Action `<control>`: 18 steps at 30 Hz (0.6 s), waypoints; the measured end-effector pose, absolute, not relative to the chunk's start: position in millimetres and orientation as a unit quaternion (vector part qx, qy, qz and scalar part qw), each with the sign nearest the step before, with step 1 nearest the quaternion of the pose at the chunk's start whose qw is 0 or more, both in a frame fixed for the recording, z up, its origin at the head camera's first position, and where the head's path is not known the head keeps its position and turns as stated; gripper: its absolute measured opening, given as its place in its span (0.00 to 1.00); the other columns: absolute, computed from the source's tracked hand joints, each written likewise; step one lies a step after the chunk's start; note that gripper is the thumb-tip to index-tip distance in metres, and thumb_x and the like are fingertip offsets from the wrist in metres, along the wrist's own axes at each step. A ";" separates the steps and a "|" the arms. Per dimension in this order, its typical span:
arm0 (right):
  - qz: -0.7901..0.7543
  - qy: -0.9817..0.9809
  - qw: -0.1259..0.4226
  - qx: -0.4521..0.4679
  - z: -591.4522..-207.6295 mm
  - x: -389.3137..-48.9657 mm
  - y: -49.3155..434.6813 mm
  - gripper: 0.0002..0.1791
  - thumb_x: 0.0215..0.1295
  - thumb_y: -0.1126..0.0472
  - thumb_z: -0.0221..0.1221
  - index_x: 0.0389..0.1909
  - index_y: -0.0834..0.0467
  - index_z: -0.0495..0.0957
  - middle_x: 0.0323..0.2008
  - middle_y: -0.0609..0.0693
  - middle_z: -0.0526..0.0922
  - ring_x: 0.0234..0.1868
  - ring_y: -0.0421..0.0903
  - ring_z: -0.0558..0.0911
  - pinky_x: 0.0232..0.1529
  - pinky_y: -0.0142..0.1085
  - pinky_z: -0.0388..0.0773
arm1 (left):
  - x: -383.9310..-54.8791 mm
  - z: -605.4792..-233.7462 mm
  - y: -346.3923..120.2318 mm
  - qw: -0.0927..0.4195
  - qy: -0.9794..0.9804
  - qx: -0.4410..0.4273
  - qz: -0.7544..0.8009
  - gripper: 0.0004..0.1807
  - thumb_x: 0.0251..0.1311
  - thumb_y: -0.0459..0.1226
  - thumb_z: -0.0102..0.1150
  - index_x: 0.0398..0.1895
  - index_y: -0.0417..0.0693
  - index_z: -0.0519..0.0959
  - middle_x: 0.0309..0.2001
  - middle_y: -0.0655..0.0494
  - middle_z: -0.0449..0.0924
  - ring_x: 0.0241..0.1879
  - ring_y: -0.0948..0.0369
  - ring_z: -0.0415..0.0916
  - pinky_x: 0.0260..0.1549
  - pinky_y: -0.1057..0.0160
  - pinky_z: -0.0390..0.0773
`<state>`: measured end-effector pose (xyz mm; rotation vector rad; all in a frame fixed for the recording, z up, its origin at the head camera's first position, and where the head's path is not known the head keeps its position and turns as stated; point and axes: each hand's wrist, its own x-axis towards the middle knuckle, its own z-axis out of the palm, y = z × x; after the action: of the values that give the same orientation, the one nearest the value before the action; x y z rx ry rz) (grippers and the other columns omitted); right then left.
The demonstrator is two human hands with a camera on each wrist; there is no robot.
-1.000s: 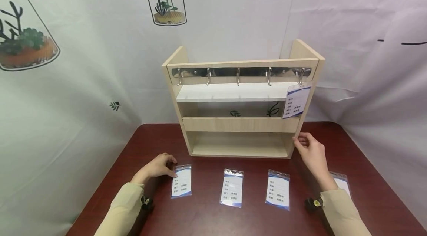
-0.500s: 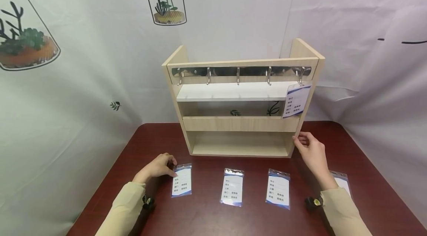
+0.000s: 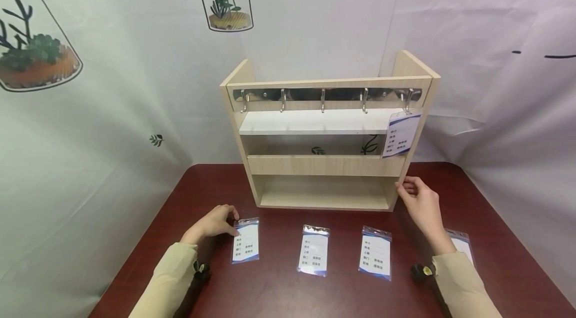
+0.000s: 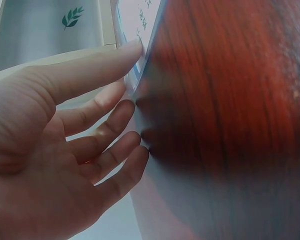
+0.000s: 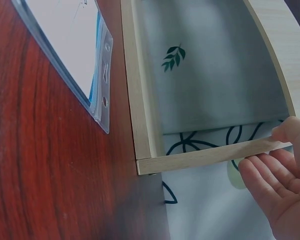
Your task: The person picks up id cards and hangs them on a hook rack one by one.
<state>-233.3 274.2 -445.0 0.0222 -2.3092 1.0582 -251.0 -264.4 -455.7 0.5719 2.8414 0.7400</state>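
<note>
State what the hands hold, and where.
The right hand pinches the shelf by its right side panel. The left hand touches a badge near its upper left; grip uncertain.

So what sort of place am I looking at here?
Probably a makeshift tabletop booth: plant-printed cloth hangs behind and on both sides of a dark red table, where a wooden shelf with metal hooks stands behind a row of plastic-sleeved cards.

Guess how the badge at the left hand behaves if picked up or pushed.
The badge looks thin, so probably light. It's likely fairly stiff: the similar hanging badge shows no obvious curl. Pushed, it may slide, smooth plastic on a glossy table.
</note>
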 end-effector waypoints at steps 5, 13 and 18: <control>0.393 -0.871 0.293 0.008 -445.3 -232.5 275.2 0.16 0.69 0.60 0.63 0.49 0.69 0.79 0.39 0.63 0.86 0.34 0.26 0.74 0.33 0.13 0.69 | -251.0 -456.2 -263.4 0.081 0.946 0.173 0.261 0.22 0.43 0.34 0.81 0.34 0.43 0.74 0.32 0.56 0.75 0.35 0.58 0.70 0.37 0.57 0.72; 0.400 -0.867 0.296 0.008 -446.3 -233.3 275.3 0.15 0.68 0.61 0.64 0.49 0.69 0.80 0.39 0.63 0.86 0.33 0.28 0.75 0.33 0.13 0.69 | -251.1 -455.1 -263.5 0.087 0.937 0.159 0.297 0.21 0.44 0.31 0.79 0.35 0.42 0.73 0.30 0.55 0.73 0.32 0.59 0.70 0.32 0.61 0.71; 0.400 -0.868 0.294 0.007 -447.0 -233.6 275.0 0.16 0.69 0.60 0.64 0.49 0.69 0.80 0.38 0.62 0.86 0.33 0.26 0.74 0.33 0.13 0.70 | -251.1 -453.5 -265.0 0.071 0.935 0.165 0.307 0.22 0.43 0.30 0.79 0.35 0.42 0.73 0.30 0.54 0.74 0.32 0.59 0.70 0.32 0.62 0.71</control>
<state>-233.6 275.0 -447.0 0.0191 -2.3105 1.0658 -251.1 -265.0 -453.5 0.4951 2.8100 0.9230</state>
